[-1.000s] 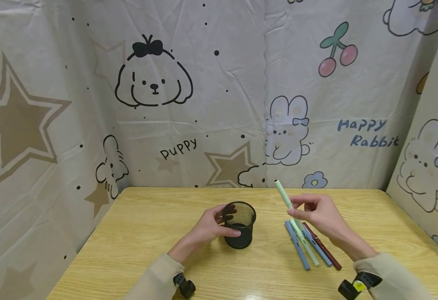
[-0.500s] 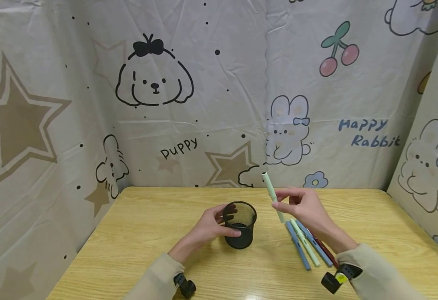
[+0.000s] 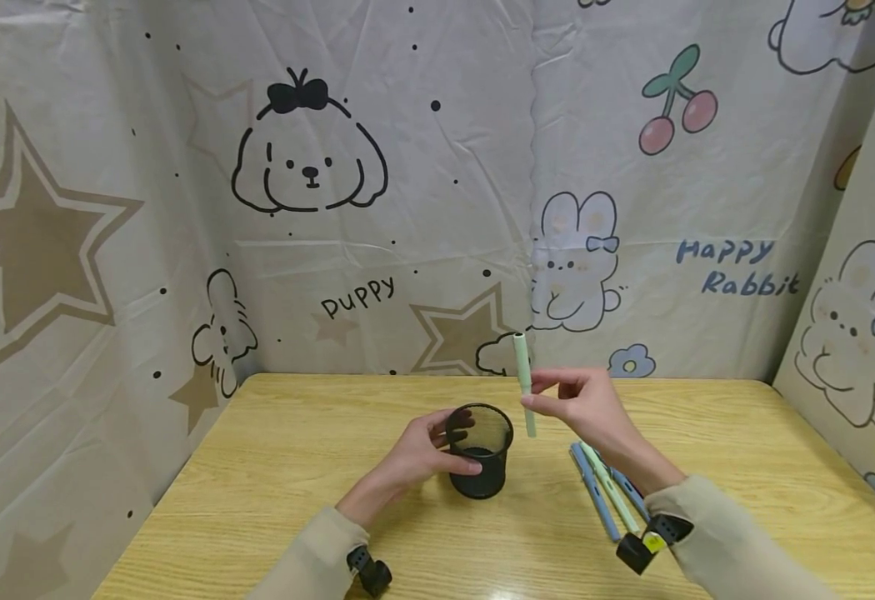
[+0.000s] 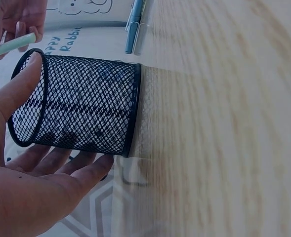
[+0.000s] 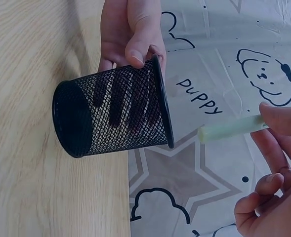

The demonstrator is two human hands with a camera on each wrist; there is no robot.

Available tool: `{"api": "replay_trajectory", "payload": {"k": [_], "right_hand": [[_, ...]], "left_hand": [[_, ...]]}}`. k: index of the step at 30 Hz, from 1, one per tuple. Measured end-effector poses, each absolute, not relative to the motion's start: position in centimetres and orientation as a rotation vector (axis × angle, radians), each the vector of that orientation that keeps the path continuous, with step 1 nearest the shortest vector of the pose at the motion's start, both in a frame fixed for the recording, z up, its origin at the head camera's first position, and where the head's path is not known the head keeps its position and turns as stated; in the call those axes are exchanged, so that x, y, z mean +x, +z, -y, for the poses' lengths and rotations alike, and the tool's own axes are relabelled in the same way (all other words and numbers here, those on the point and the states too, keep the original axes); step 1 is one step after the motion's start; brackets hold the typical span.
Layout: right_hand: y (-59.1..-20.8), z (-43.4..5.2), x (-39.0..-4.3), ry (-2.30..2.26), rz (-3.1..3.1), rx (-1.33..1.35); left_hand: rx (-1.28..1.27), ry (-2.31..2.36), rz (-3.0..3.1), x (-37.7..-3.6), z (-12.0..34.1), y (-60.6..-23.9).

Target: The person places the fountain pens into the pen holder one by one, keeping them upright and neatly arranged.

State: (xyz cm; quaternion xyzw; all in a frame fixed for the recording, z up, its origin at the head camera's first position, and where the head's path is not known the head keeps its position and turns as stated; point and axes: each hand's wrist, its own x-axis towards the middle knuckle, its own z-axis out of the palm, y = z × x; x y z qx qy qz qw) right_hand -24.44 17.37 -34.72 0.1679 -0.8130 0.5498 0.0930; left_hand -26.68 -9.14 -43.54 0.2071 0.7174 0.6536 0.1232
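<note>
**Beige sleeves, black wrist cameras**

Both forearms wear loose, soft beige fabric sleeves that end at the wrist, leaving the left hand (image 3: pixel 417 456) and right hand (image 3: pixel 586 403) bare, with no rings or gloves. A small black camera unit (image 3: pixel 371 572) sits strapped at the cuff's 5 o'clock edge on the left wrist. The right wrist's black camera unit (image 3: pixel 638 546) carries a small yellow sticker.

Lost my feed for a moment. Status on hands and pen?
Left hand holds mesh cup upright on table. Right hand pinches green pen, near upright, just right of the cup rim. Nothing between them; spare pens lie aside.
</note>
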Motion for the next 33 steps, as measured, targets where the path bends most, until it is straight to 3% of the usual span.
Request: {"api": "replay_trajectory", "payload": {"k": [33], "right_hand": [[-37.7,-13.6,-27.2,1.536,2.491,0.601]], "left_hand": [[0.61,1.892,-2.094,-26.9,9.0,-43.6]]}}
